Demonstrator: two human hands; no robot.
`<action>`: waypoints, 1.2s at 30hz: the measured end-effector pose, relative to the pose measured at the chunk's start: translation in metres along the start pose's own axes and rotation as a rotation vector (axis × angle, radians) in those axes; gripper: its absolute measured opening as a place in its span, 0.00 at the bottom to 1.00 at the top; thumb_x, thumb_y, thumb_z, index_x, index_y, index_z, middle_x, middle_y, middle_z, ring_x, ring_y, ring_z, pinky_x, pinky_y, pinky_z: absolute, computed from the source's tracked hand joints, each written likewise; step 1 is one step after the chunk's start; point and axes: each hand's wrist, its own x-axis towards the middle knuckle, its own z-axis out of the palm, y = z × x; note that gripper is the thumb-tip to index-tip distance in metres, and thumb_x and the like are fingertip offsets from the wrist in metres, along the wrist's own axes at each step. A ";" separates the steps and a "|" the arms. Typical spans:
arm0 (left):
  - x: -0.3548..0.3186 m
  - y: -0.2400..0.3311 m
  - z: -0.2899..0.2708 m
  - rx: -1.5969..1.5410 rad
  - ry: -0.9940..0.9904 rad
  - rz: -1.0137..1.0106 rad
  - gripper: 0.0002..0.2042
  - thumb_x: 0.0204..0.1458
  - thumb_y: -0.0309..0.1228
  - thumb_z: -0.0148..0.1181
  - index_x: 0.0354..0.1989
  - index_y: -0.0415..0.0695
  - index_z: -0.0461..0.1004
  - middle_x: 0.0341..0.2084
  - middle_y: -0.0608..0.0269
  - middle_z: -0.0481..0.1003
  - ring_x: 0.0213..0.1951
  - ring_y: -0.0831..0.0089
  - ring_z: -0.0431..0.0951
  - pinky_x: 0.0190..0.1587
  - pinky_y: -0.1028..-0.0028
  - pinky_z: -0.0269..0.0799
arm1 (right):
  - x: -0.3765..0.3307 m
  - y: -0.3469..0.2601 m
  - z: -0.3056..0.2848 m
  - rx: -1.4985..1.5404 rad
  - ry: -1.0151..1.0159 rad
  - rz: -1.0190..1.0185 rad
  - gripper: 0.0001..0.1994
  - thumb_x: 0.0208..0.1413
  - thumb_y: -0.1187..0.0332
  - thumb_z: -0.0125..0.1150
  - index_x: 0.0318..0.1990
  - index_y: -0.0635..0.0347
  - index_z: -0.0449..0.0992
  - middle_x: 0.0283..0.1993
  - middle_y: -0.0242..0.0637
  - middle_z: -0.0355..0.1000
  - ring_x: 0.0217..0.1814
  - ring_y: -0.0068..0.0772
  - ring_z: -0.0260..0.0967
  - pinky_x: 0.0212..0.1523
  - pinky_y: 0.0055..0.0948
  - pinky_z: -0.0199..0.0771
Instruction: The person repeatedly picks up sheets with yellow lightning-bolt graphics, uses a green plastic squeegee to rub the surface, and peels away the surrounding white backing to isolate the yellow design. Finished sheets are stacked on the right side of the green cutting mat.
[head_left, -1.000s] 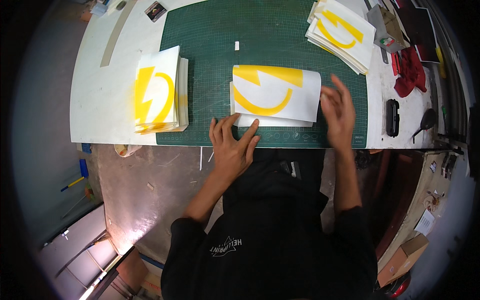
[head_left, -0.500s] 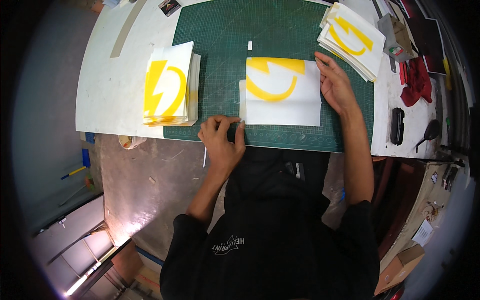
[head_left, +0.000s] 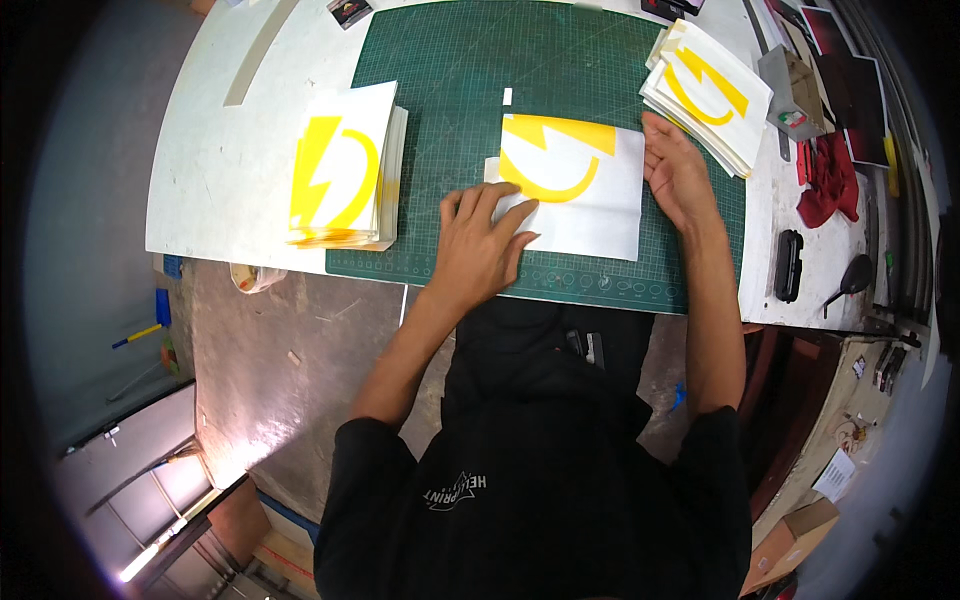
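A white sheet with a yellow bolt-and-arc print lies on the green cutting mat, near the mat's front edge, with a faint crease across its lower part and a narrow strip of pale backing peeking out past its left edge. The left hand lies with its fingers parted and fingertips on the sheet's left side, gripping nothing. The right hand is at the upper right edge, fingers together and slightly bent; whether they pinch the paper cannot be told. To the left, a stack of similarly printed sheets straddles the mat and the white tabletop; a second printed stack sits tilted at the mat's upper right, near a red cloth.
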 end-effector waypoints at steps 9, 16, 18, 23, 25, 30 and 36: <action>-0.008 -0.007 0.006 -0.008 -0.085 0.067 0.23 0.60 0.31 0.67 0.64 0.48 0.78 0.67 0.55 0.72 0.69 0.55 0.69 0.71 0.47 0.57 | -0.010 -0.002 -0.004 0.106 -0.259 0.020 0.33 0.70 0.69 0.59 0.78 0.63 0.53 0.58 0.45 0.75 0.62 0.36 0.76 0.63 0.37 0.79; -0.010 -0.004 0.009 -0.041 -0.188 0.003 0.27 0.65 0.34 0.60 0.73 0.44 0.68 0.77 0.53 0.61 0.79 0.54 0.54 0.78 0.39 0.42 | 0.004 0.000 -0.008 0.155 -0.216 0.054 0.30 0.71 0.69 0.59 0.76 0.64 0.56 0.63 0.44 0.72 0.64 0.34 0.75 0.64 0.38 0.78; -0.005 -0.006 0.006 0.003 -0.245 0.018 0.31 0.66 0.38 0.58 0.76 0.41 0.62 0.79 0.53 0.57 0.80 0.54 0.52 0.78 0.38 0.38 | 0.007 -0.001 -0.012 0.124 -0.170 0.060 0.29 0.70 0.68 0.60 0.74 0.65 0.59 0.59 0.43 0.74 0.60 0.32 0.76 0.60 0.36 0.80; 0.012 -0.025 -0.007 0.118 -0.386 0.096 0.39 0.66 0.50 0.56 0.79 0.40 0.54 0.81 0.51 0.50 0.81 0.55 0.48 0.79 0.37 0.33 | -0.031 -0.027 0.045 -0.896 0.511 -0.216 0.25 0.66 0.68 0.67 0.65 0.68 0.67 0.33 0.35 0.78 0.36 0.24 0.80 0.39 0.28 0.83; 0.022 -0.030 -0.008 0.099 -0.413 0.118 0.43 0.64 0.54 0.58 0.79 0.39 0.52 0.81 0.49 0.49 0.81 0.55 0.47 0.79 0.37 0.31 | -0.053 0.002 0.041 -1.113 0.422 -0.748 0.15 0.60 0.72 0.71 0.51 0.67 0.76 0.24 0.33 0.73 0.23 0.23 0.71 0.27 0.27 0.75; 0.053 -0.051 -0.006 0.082 -0.470 0.155 0.62 0.45 0.68 0.69 0.79 0.35 0.49 0.81 0.46 0.47 0.82 0.53 0.44 0.79 0.37 0.30 | -0.064 0.044 0.076 -1.616 -0.114 -0.798 0.21 0.58 0.74 0.65 0.60 0.67 0.77 0.62 0.51 0.74 0.69 0.55 0.69 0.75 0.59 0.56; 0.076 -0.056 -0.007 0.030 -0.487 0.125 0.81 0.17 0.73 0.78 0.80 0.34 0.45 0.81 0.48 0.45 0.82 0.54 0.41 0.79 0.37 0.30 | -0.015 0.061 0.106 -1.638 -0.177 -0.827 0.27 0.63 0.69 0.53 0.70 0.69 0.67 0.72 0.54 0.68 0.78 0.56 0.61 0.80 0.65 0.45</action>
